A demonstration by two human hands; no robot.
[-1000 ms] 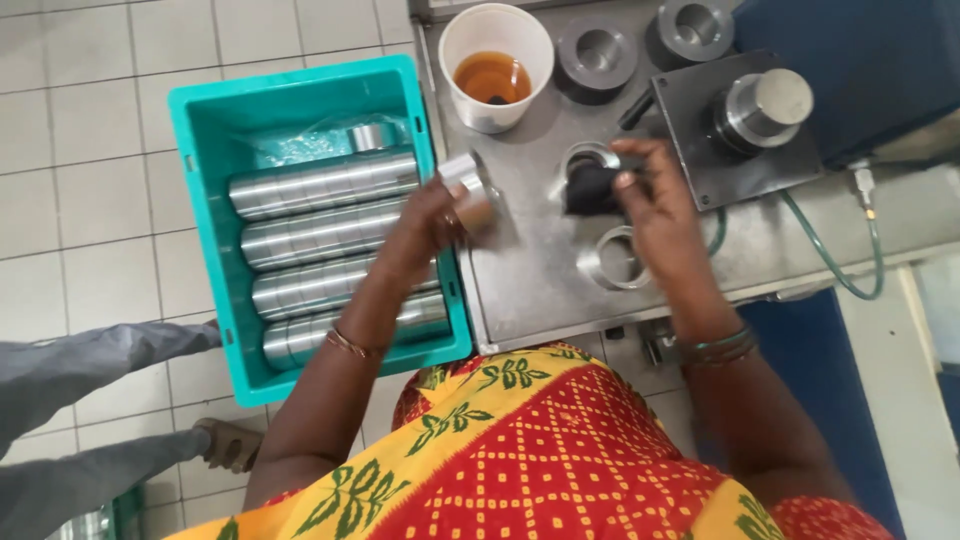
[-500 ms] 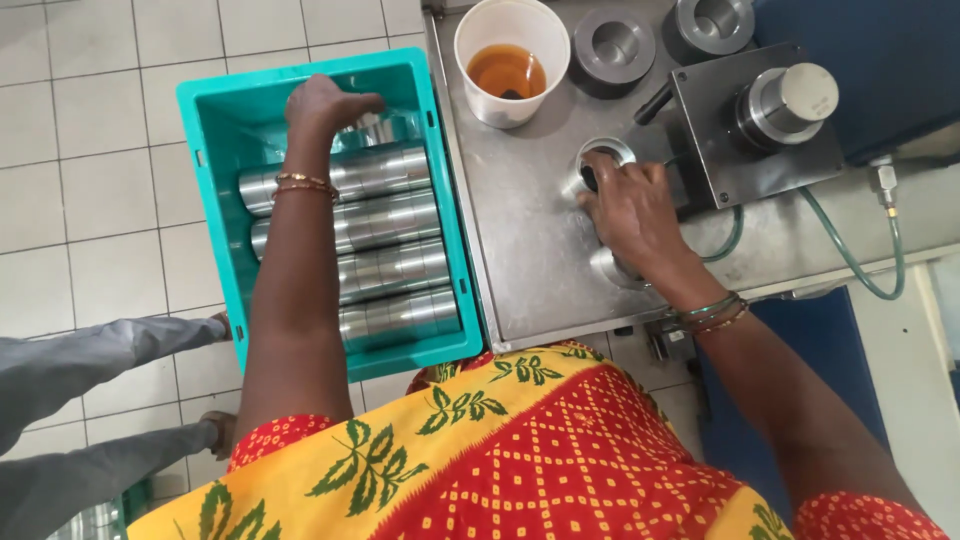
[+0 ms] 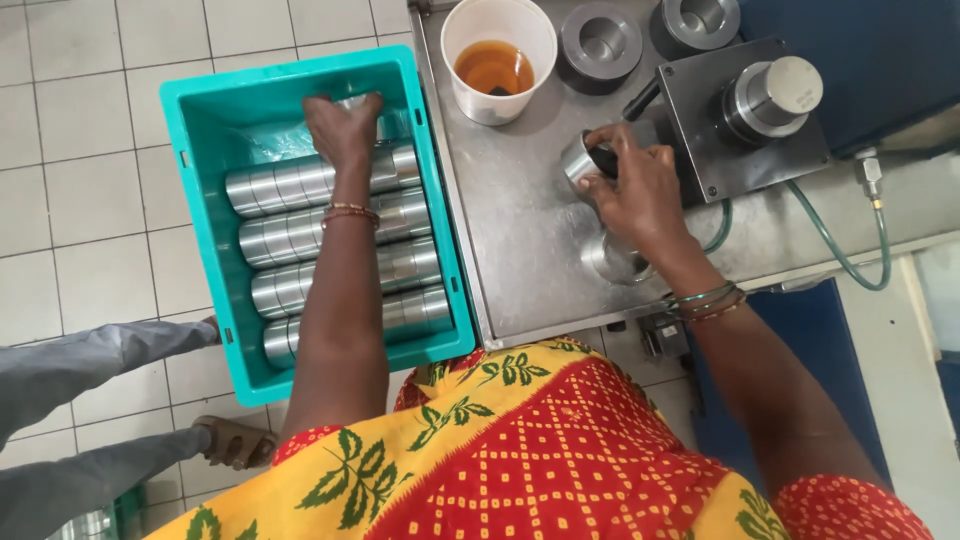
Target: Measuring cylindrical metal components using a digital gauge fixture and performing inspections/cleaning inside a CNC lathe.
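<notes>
**Two hands, one crate of steel cylinders, one ring on the bench**

The stainless bench top (image 3: 520,260) is the largest surface, flat, brushed and grey. Left of it on the tiled floor stands one teal plastic crate (image 3: 200,120), rectangular with ribbed walls. It holds four rows of polished metal cylinders (image 3: 280,235), lying on their sides end to end, smooth and mirror-bright with fine grooves between segments. The left hand (image 3: 342,125) reaches into the crate's far end, fingers curled down over a shiny piece above the top row; whether they actually grip it cannot be told.

On the bench sit one white plastic cup (image 3: 498,58) of amber liquid, two dark round dies (image 3: 600,42), and one square grey fixture plate (image 3: 745,120) bearing a stubby cylindrical post.

The right hand (image 3: 635,185) is closed around a small metal ring (image 3: 577,160), holding it tilted just above the bench, beside the fixture plate.
</notes>
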